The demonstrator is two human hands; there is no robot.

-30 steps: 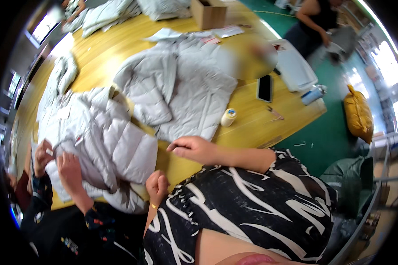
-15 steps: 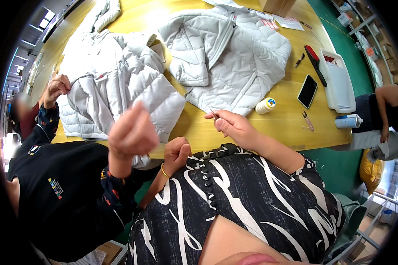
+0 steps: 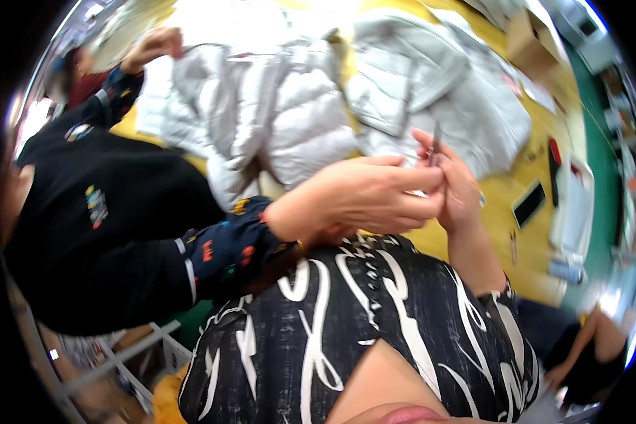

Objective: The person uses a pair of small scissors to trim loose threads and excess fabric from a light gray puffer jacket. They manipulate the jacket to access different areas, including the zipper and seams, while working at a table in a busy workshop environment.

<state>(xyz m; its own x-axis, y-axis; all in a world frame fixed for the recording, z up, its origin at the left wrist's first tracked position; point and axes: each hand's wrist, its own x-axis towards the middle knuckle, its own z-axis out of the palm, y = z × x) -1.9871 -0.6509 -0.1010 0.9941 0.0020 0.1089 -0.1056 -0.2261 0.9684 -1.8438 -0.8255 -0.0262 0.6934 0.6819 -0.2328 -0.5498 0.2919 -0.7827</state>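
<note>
Small pointed metal snips (image 3: 434,141) stand tip-up in my right hand (image 3: 461,191), whose fingers are closed round them. A co-worker's hand (image 3: 374,192) reaches across from the left, its fingertips at my palm and the lower part of the snips. My left hand (image 3: 333,234) is mostly hidden behind that hand and wrist, and its fingers do not show. Beyond our hands lie two light grey padded jackets, one at the left (image 3: 307,106) and one at the right (image 3: 487,116). The co-worker's other hand (image 3: 154,48) is by the left jacket.
On the yellow table (image 3: 466,247), at the right, are a phone (image 3: 528,203), a red-and-black tool (image 3: 553,169), another pair of snips (image 3: 514,247), a white tray (image 3: 574,219) and a spray can (image 3: 567,271). A cardboard box (image 3: 533,44) stands far right. Another person (image 3: 579,346) is at the right.
The co-worker's near hand has moved right, across to my right hand. My right hand has risen and turned, showing the snips upright. The view has shifted, and my left hand is now mostly covered.
</note>
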